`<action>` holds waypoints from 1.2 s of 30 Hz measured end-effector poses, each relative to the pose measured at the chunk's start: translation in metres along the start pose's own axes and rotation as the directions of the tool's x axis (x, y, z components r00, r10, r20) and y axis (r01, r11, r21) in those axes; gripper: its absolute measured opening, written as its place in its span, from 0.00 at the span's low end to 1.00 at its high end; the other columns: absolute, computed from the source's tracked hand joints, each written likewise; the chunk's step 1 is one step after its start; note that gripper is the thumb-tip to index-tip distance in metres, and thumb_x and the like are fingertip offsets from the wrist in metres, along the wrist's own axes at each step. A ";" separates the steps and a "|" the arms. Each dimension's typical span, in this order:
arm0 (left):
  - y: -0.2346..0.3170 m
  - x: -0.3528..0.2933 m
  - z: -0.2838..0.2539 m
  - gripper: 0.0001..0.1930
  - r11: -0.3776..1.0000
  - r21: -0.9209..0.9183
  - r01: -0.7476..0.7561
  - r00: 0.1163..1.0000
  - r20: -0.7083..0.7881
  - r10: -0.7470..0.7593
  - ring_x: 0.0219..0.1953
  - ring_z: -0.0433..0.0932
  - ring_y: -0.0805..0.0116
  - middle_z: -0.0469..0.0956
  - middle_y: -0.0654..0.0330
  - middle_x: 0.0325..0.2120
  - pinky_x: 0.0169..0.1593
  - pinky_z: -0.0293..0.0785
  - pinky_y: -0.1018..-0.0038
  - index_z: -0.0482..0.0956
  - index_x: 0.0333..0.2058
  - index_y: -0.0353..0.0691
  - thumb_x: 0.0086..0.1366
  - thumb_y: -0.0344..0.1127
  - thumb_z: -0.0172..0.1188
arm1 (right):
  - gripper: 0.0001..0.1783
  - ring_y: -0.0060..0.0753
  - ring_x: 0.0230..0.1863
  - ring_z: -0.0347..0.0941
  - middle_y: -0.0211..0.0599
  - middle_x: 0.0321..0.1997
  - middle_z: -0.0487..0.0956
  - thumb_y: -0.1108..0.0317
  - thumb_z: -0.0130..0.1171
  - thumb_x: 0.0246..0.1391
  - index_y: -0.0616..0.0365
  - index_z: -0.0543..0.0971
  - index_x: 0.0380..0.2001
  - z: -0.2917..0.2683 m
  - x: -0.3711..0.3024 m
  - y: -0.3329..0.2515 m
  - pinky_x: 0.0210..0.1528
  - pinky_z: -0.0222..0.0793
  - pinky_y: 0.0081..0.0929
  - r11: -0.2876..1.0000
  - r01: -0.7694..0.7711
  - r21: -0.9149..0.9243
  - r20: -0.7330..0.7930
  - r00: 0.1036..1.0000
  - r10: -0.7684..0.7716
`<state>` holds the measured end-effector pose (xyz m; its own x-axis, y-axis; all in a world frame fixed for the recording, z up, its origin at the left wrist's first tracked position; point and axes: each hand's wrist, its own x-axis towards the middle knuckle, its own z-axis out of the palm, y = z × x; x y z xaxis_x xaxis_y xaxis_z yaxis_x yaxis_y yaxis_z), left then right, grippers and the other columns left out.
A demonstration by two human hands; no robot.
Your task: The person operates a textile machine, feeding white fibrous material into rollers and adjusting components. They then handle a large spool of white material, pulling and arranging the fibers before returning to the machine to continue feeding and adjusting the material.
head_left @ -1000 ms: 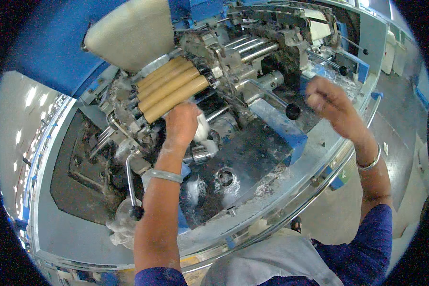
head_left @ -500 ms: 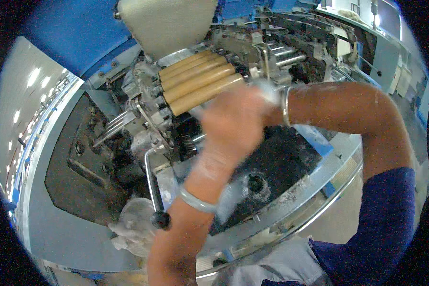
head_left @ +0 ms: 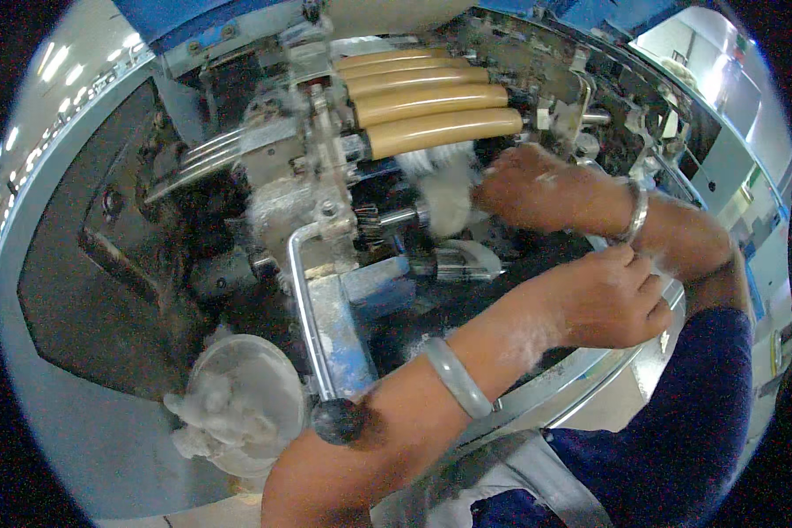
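Note:
My right hand is closed at the front of the machine's rollers, its fingertips against a loose, blurred strip of white fibre. The fibre hangs below the nearest of several tan rollers. My left hand is lower and nearer to me, just below the right wrist. Its fingers are curled in, and anything inside them is hidden. White dust clings to the left wrist. A metal lever with a black ball knob stands beside my left forearm, the knob against or just above the skin.
A clear round tub with white fluff sits at lower left. Below the tan rollers are a fluted metal shaft and a shiny metal cylinder. A dark panel fills the left side; machine parts crowd the right.
My left hand has moved from over the rollers to the lower right. The white fibre and cylinder below the rollers have come into view. The view has shifted, and my hands are now apart.

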<state>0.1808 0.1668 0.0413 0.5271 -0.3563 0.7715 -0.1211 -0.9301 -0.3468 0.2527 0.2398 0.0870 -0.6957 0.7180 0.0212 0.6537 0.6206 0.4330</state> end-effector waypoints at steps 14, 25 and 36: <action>0.002 0.006 0.000 0.07 1.000 -0.024 0.006 1.000 -0.027 -0.007 0.26 0.72 0.69 0.70 0.66 0.18 0.27 0.66 0.74 0.71 0.23 0.43 0.48 0.38 0.55 | 0.19 0.43 0.19 0.74 0.37 0.16 0.74 0.70 0.53 0.41 0.53 0.73 0.41 0.056 0.023 0.026 0.17 0.63 0.44 0.974 0.187 -0.132 -0.185 0.960 -0.209; 0.010 0.005 -0.002 0.05 0.998 -0.062 -0.001 0.999 0.051 0.004 0.26 0.73 0.68 0.72 0.65 0.19 0.28 0.67 0.73 0.71 0.23 0.44 0.50 0.37 0.54 | 0.18 0.45 0.18 0.74 0.42 0.13 0.71 0.70 0.50 0.46 0.59 0.71 0.44 0.031 -0.002 0.011 0.17 0.64 0.42 0.998 0.066 -0.012 0.099 0.993 -0.065; 0.009 0.007 0.004 0.05 1.000 -0.020 -0.021 0.999 0.024 0.022 0.27 0.75 0.67 0.73 0.64 0.20 0.30 0.69 0.72 0.71 0.22 0.44 0.51 0.36 0.54 | 0.15 0.43 0.19 0.74 0.40 0.13 0.71 0.72 0.53 0.43 0.55 0.74 0.39 0.035 0.003 0.019 0.18 0.63 0.39 0.984 0.178 0.022 -0.210 0.963 -0.170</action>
<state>0.1867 0.1566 0.0421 0.5447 -0.3741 0.7506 -0.1492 -0.9239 -0.3523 0.2735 0.2647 0.0634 -0.8434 0.5199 0.1358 0.5256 0.7457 0.4096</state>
